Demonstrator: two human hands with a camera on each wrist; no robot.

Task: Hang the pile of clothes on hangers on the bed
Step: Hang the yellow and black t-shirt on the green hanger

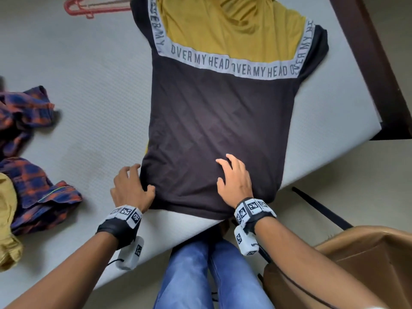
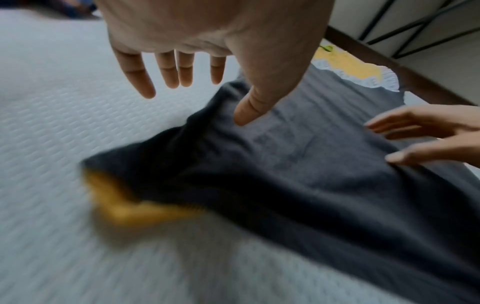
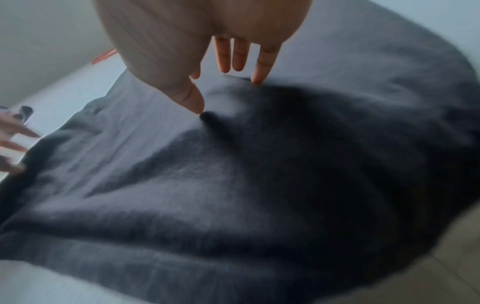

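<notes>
A black and mustard T-shirt (image 1: 218,117) with a grey "OVER MY HEAD" band lies spread flat on the grey bed (image 1: 89,85), hem toward me. My left hand (image 1: 131,184) is at the hem's left corner, fingers straight and spread over the mattress, thumb on the cloth (image 2: 298,164). My right hand (image 1: 231,175) lies flat on the lower part of the shirt (image 3: 233,185) with straight fingers, its fingertips touching the fabric. A pink hanger (image 1: 89,6) lies at the far left of the bed, beyond the shirt's shoulder.
A crumpled plaid shirt (image 1: 29,157) and a tan garment (image 1: 6,219) lie in a pile at the left. The bed's corner (image 1: 376,128) and a dark wooden frame (image 1: 379,52) are at the right. A brown cardboard box (image 1: 356,270) stands on the floor by my legs.
</notes>
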